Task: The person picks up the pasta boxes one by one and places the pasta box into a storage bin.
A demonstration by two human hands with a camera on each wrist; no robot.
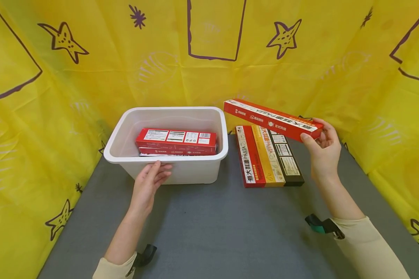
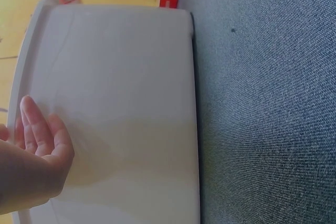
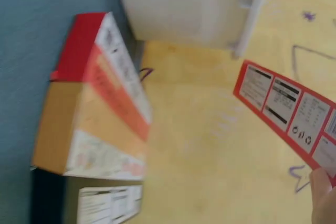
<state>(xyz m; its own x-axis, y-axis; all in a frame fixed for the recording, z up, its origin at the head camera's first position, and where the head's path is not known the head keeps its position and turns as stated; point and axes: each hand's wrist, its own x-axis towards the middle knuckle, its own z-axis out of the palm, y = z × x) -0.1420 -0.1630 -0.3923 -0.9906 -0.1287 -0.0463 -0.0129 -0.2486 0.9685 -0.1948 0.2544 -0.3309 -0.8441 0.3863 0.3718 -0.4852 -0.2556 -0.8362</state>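
Observation:
In the head view my right hand point(image 1: 326, 149) grips one end of a long red pasta box point(image 1: 269, 118), held in the air and tilted. Its white label side shows in the right wrist view, where part of the hand point(image 3: 323, 198) appears at the edge. My left hand point(image 1: 151, 180) holds the front rim of a white plastic bin point(image 1: 181, 170), thumb at the lip and fingers beneath it against the outer wall. Inside the bin lie red boxes point(image 1: 176, 139), one on top of another; anything under them is hidden.
Right of the bin, a red pasta box point(image 1: 249, 155), a yellow pasta box point(image 1: 269, 155) and a black box point(image 1: 288, 161) lie side by side on the grey table point(image 1: 202, 232). A yellow patterned cloth point(image 1: 202, 77) hangs behind and around the sides.

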